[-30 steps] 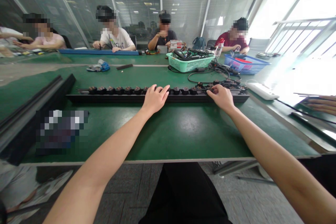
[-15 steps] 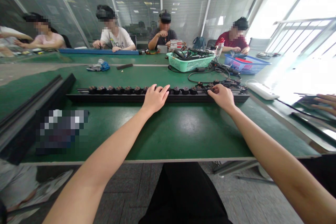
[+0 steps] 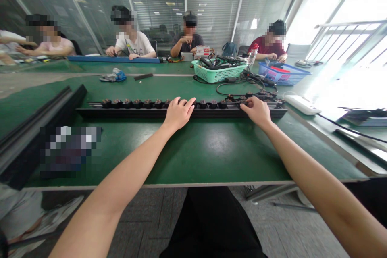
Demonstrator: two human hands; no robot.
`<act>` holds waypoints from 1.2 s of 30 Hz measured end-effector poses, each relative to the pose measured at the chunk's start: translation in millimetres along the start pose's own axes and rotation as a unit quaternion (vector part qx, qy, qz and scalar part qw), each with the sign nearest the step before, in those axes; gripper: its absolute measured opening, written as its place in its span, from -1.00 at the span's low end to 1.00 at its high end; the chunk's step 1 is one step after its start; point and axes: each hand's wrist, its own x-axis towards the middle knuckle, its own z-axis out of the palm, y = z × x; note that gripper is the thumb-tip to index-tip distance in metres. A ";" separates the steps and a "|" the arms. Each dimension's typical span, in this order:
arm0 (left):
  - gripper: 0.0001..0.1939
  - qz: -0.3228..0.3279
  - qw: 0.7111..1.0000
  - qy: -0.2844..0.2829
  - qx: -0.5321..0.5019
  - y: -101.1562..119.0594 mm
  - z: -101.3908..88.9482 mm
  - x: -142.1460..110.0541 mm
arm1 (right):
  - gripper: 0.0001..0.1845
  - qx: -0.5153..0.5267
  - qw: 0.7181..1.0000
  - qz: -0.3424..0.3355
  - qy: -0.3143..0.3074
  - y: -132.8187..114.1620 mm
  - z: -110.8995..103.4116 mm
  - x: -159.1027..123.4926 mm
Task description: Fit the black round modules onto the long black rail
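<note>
A long black rail (image 3: 136, 113) lies crosswise on the table, with a row of small black modules with copper-coloured tops (image 3: 147, 104) along it. My left hand (image 3: 179, 113) rests over the middle of this row, fingers spread, the tips touching the modules. Towards the right end, my right hand (image 3: 259, 111) bends over the rail with thumb and fingers closed. What sits between those fingers is mostly hidden; it looks dark. More loose modules (image 3: 266, 96) are bunched just behind my right hand.
Behind the rail stand a green basket of cables (image 3: 216, 73) and a blue basket (image 3: 284, 75). A white power strip (image 3: 302, 103) lies at right, long black profiles (image 3: 39, 125) at left. A crumpled cloth (image 3: 114, 75) lies further back. Several people sit across the green table (image 3: 211, 149).
My right hand has shifted very slightly to the right, while my left hand keeps its place. Another person's hand at the right edge has gone out of view.
</note>
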 end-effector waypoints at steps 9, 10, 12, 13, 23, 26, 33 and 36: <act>-0.47 -0.005 1.000 -0.002 -0.006 0.4 -0.1 0.4 | -0.59 -0.021 1.000 -0.005 -0.016 -0.7 -0.2 -1.2; -0.47 -0.005 1.000 -0.001 -0.005 0.3 0.1 0.4 | -0.58 -0.023 1.000 -0.007 -0.019 -0.3 0.3 -1.3; -0.47 -0.004 1.000 -0.001 -0.002 -0.1 0.4 0.3 | -0.55 -0.027 0.999 -0.010 -0.026 0.6 1.4 -1.1; -0.46 -0.003 1.000 -0.001 0.001 -0.2 0.6 0.3 | -0.54 -0.029 0.999 -0.010 -0.028 1.1 2.0 -0.9; -0.46 -0.001 1.000 0.000 -0.006 -0.4 0.5 0.0 | -0.54 -0.014 1.000 -0.002 -0.025 3.7 4.7 1.8; -0.47 0.002 1.000 0.004 -0.006 -0.8 0.8 0.1 | -0.56 -0.006 1.000 -0.001 -0.016 4.0 5.0 1.9; -0.47 -0.005 1.000 -0.006 -0.013 0.5 -1.2 0.4 | -0.58 0.006 1.000 -0.008 -0.010 5.4 6.7 2.6; -0.47 -0.004 1.000 -0.003 -0.011 0.7 -1.3 0.4 | -0.57 0.010 1.000 -0.009 -0.009 6.2 7.3 3.0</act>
